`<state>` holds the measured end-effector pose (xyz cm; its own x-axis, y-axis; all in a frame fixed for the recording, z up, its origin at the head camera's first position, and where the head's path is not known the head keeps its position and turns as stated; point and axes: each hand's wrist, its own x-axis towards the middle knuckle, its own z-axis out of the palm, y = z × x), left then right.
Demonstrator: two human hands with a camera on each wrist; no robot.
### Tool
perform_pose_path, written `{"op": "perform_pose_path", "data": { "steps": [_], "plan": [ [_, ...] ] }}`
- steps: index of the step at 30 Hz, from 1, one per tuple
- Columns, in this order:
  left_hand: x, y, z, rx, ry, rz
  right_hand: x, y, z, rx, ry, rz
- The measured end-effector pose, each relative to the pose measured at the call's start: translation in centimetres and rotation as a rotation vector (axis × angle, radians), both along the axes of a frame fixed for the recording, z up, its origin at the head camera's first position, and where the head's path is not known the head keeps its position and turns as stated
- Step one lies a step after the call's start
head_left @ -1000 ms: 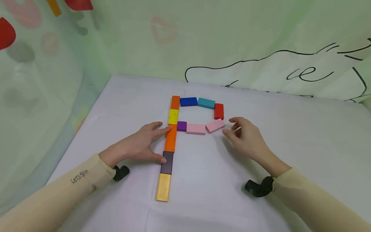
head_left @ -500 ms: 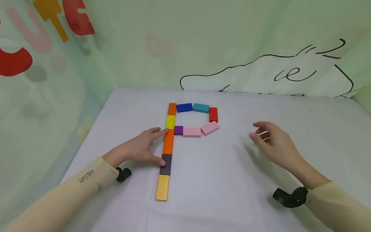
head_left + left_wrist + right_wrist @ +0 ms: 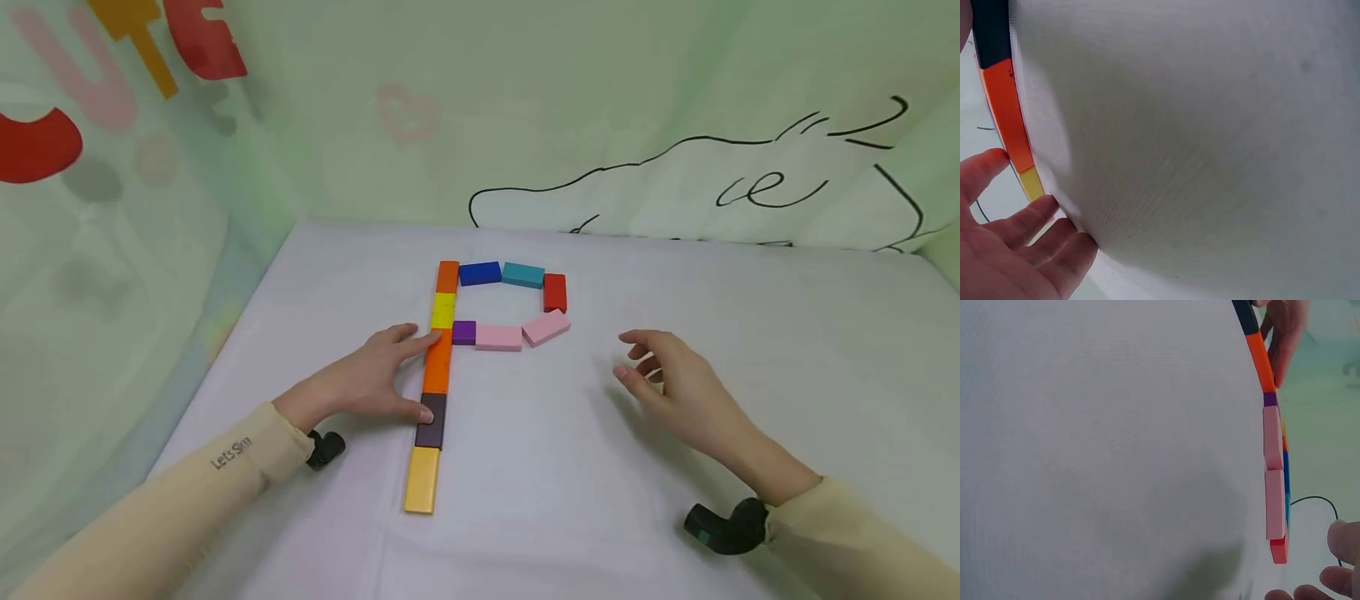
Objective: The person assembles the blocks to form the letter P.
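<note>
Coloured blocks lie flat on the white table in the shape of a letter P. Its stem runs from an orange block [image 3: 447,277] through a yellow block [image 3: 443,311], a longer orange block [image 3: 437,367] and a dark block [image 3: 431,429] to a tan block [image 3: 422,481]. Blue [image 3: 480,273], teal [image 3: 523,275], red [image 3: 555,292], two pink [image 3: 498,337] and purple [image 3: 464,332] blocks form the loop. My left hand [image 3: 375,375] touches the stem, index finger on the longer orange block and thumb on the dark one. My right hand [image 3: 678,396] hovers right of the loop, fingers loosely bent, holding nothing.
The white table [image 3: 555,500] ends at a green cloth backdrop [image 3: 585,83] with black line drawing. Coloured letters mark the cloth on the left [image 3: 112,125]. Each wrist carries a small black camera [image 3: 727,527].
My right hand has drawn away from the pink block to the right, then come slightly back left. My left hand stays on the stem. The head view has tilted up a little.
</note>
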<state>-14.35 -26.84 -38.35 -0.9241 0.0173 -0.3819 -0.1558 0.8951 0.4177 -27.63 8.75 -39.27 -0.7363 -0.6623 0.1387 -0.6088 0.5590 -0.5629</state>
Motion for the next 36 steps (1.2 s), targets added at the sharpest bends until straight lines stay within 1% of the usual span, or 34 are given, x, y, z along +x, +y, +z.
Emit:
{"op": "perform_pose_path", "data": {
  "steps": [4,6,7,9,11,13,15,16,18,21,23,25,31,36],
  "plan": [
    [0.3,-0.3,-0.1,0.019,-0.012,0.007,0.9,-1.1,-0.4,0.006,-0.017,0.038],
    [0.7,-0.4,-0.2,0.036,-0.010,0.024,1.8,-1.8,-0.6,-0.004,-0.018,0.073],
    [1.1,-0.4,-0.2,0.048,-0.005,0.030,2.4,-2.2,-0.6,-0.002,-0.019,0.091],
    [2.4,-0.2,-0.1,0.061,0.002,0.041,3.9,-3.0,-0.8,-0.009,-0.021,0.142],
    [4.0,0.4,-0.2,0.071,0.001,0.061,5.6,-4.0,-1.0,0.011,-0.050,0.192],
    [5.9,1.3,-0.1,0.073,0.008,0.077,7.4,-5.2,-1.0,0.056,-0.079,0.247],
    [7.4,2.4,-0.1,0.063,0.016,0.095,9.0,-6.4,-1.0,0.107,-0.118,0.310],
    [8.1,3.0,-0.1,0.056,0.021,0.105,9.7,-6.9,-1.1,0.122,-0.110,0.350],
    [9.2,4.0,-0.1,0.057,0.054,0.106,10.9,-7.8,-1.4,0.140,-0.072,0.427],
    [10.3,5.0,-0.3,0.054,0.119,0.092,12.0,-8.8,-1.9,0.136,0.015,0.512],
    [10.7,5.2,-0.4,0.055,0.158,0.084,12.4,-9.3,-2.1,0.138,0.045,0.535],
    [10.8,5.3,-0.5,0.042,0.174,0.082,12.7,-9.7,-2.3,0.139,0.053,0.543],
    [10.3,5.8,-0.2,0.008,0.173,0.086,12.8,-10.2,-2.0,0.181,0.031,0.535],
    [10.1,6.1,0.0,-0.007,0.186,0.090,12.9,-10.1,-2.0,0.164,0.033,0.530]
  ]
}}
